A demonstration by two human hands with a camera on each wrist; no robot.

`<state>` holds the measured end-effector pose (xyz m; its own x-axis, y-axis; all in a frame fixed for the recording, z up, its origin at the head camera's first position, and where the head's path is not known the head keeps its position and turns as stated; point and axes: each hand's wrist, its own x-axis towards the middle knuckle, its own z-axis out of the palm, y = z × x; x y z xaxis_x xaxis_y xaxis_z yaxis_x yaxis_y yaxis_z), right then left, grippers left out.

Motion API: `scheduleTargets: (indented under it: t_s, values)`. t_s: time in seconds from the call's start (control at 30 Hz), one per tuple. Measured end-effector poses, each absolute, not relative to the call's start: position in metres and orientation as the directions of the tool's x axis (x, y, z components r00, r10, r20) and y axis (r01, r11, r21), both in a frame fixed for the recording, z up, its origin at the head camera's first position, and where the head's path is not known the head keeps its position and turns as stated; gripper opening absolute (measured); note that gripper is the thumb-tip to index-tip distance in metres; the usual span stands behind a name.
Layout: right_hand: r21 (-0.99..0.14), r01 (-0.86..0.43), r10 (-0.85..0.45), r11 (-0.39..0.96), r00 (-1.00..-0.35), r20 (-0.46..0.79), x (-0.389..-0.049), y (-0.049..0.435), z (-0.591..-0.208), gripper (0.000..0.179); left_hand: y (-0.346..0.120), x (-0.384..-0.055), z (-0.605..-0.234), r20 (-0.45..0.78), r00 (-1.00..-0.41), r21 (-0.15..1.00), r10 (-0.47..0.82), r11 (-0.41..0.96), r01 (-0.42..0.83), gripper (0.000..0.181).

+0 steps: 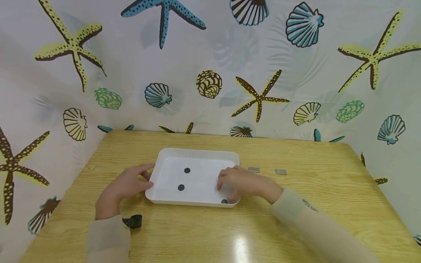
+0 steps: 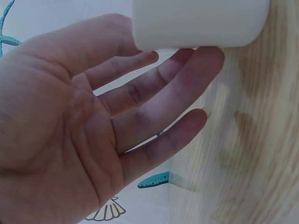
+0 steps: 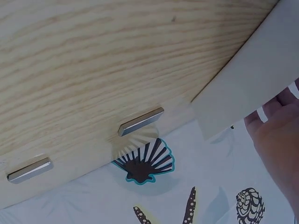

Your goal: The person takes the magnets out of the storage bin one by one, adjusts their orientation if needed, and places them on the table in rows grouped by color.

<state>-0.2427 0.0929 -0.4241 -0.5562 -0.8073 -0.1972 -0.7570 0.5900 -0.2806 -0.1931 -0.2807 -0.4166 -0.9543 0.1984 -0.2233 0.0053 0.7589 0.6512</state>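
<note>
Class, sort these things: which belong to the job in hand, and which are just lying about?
Job in hand:
white tray, left hand at its edge
dark discs inside it, right hand near one

Apparently lying about:
two metal bars beside the tray

Through the remote head view, I observe a yellowish wood-grain table [image 1: 184, 233], bordered at the back and both sides by a white backdrop [image 1: 190, 54]. Printed starfish [image 1: 259, 98] in yellow, brown and blue are scattered among ribbed scallop shells [image 1: 302, 27]. I note a bright glare [image 1: 241, 249] on the near part of the table.
</note>
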Motion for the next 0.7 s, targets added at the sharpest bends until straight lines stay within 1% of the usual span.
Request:
scheduleTargets:
  t_s: [0.17,0.33,0.5,0.7]
  values:
    - [-0.294,-0.796,-0.848,0.530,-0.508,-0.152,-0.239,0.094,-0.427,0.021,-0.280,-0.192,-0.415,-0.230,-0.953,0.651,0.196,0.759,0.000,0.068]
    - [-0.308,-0.826,-0.880,0.472,-0.462,-0.107,-0.237,0.091,-0.427,0.014,-0.279,-0.193,-0.415,-0.231,-0.953,0.652,0.197,0.758,-0.001,0.068]
    - [-0.303,-0.837,-0.888,0.457,-0.449,-0.098,-0.236,0.086,-0.428,0.008,-0.280,-0.193,-0.415,-0.224,-0.953,0.653,0.202,0.757,0.007,0.068]
    - [-0.281,-0.835,-0.880,0.473,-0.466,-0.098,-0.236,0.077,-0.430,0.003,-0.281,-0.193,-0.416,-0.223,-0.954,0.659,0.200,0.752,0.003,0.068]
